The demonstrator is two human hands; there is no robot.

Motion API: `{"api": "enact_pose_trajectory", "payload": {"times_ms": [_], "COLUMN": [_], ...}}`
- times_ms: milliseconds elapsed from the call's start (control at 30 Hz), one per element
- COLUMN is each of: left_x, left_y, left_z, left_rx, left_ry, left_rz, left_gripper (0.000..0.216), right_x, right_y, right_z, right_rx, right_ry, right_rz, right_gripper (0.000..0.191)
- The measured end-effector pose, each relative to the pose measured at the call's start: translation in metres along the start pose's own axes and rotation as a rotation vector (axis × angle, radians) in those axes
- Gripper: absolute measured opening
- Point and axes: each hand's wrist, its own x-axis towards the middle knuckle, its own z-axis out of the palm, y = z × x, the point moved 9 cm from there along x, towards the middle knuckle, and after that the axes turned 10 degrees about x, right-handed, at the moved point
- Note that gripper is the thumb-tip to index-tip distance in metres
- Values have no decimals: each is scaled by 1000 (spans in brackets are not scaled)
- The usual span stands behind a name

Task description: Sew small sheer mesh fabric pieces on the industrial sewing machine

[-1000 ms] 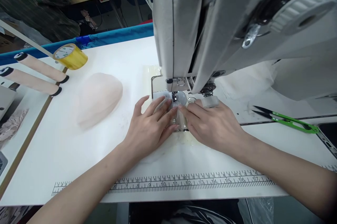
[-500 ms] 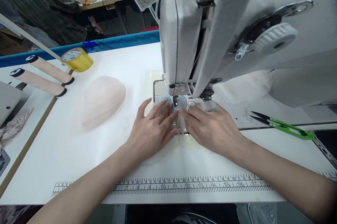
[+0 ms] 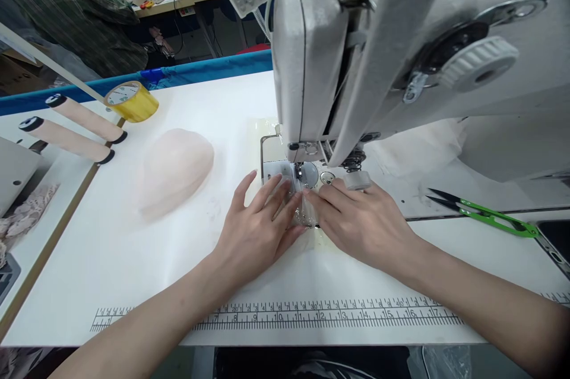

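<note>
My left hand (image 3: 256,226) lies flat on the white table, fingers stretched toward the needle plate (image 3: 294,174) of a white sewing machine (image 3: 312,58). My right hand (image 3: 361,220) lies flat beside it, fingertips meeting the left ones. Both press on a thin, see-through piece of material (image 3: 304,214) just in front of the presser foot (image 3: 298,172). A clear thimble-like cap (image 3: 357,180) sits on one right finger. The fabric's edges are hard to make out.
A pale pink foam cup (image 3: 171,168) lies left of my hands. A yellow tape roll (image 3: 130,100) and two pink thread cones (image 3: 73,129) stand at far left. Green thread snips (image 3: 485,214) lie at right. A printed ruler (image 3: 276,315) runs along the table's front edge.
Both hands have slid slightly toward me, away from the needle, drawing the thin piece with them. The view has shifted a little.
</note>
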Motion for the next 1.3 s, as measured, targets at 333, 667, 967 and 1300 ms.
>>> {"api": "enact_pose_trajectory", "payload": {"times_ms": [333, 667, 967, 1300], "left_x": [4, 5, 5, 6], "left_y": [-7, -9, -8, -12], "left_z": [3, 7, 7, 10], "left_rx": [-52, -55, -47, -66], "left_ry": [16, 8, 3, 27], "left_rz": [-1, -3, -2, -27], "left_gripper": [35, 35, 36, 37], "right_x": [2, 2, 2, 4], "right_y": [1, 3, 3, 5], "right_z": [1, 3, 3, 5], "right_rx": [-9, -37, -35, -65], "right_ry": [4, 0, 6, -28], "right_rz": [0, 19, 25, 30], "right_gripper": [25, 27, 27, 29]}}
